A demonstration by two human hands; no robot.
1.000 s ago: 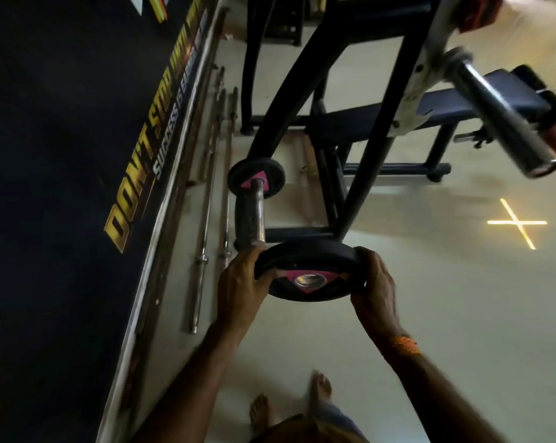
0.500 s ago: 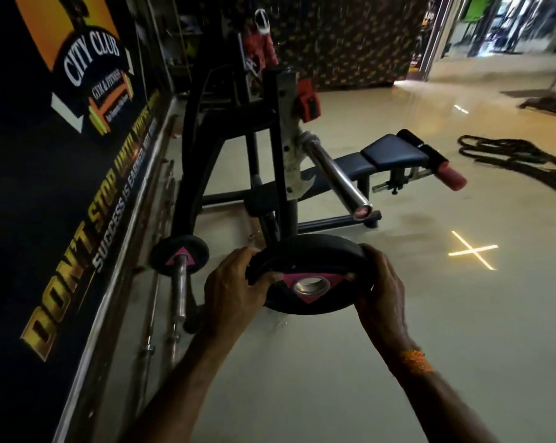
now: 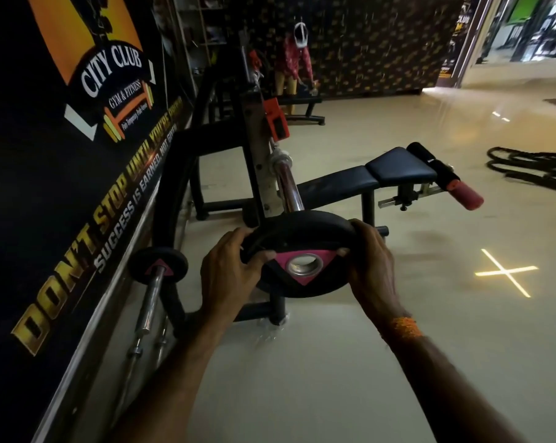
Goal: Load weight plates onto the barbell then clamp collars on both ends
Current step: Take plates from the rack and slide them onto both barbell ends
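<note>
Vs half a sec ago: weight plate (image 3: 297,251) raised, now right in front of barbell sleeve (image 3: 288,187), covering sleeve's tip; hole-to-tip alignment not visible. Left hand (image 3: 230,270) and right hand (image 3: 371,263) clamped on plate's opp. rims, fingers curled round edges. Left of plate, low by wall: second bar w/ small plate (image 3: 157,263). Beyond plate: bench (image 3: 382,174), rack upright (image 3: 257,174). No collar discernible.

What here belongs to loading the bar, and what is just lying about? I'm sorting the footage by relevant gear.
In the job:
weight plate, gripped by left hand and right hand
barbell on the rack

Lying about:
bench
ropes
short loaded bar by the wall
</note>
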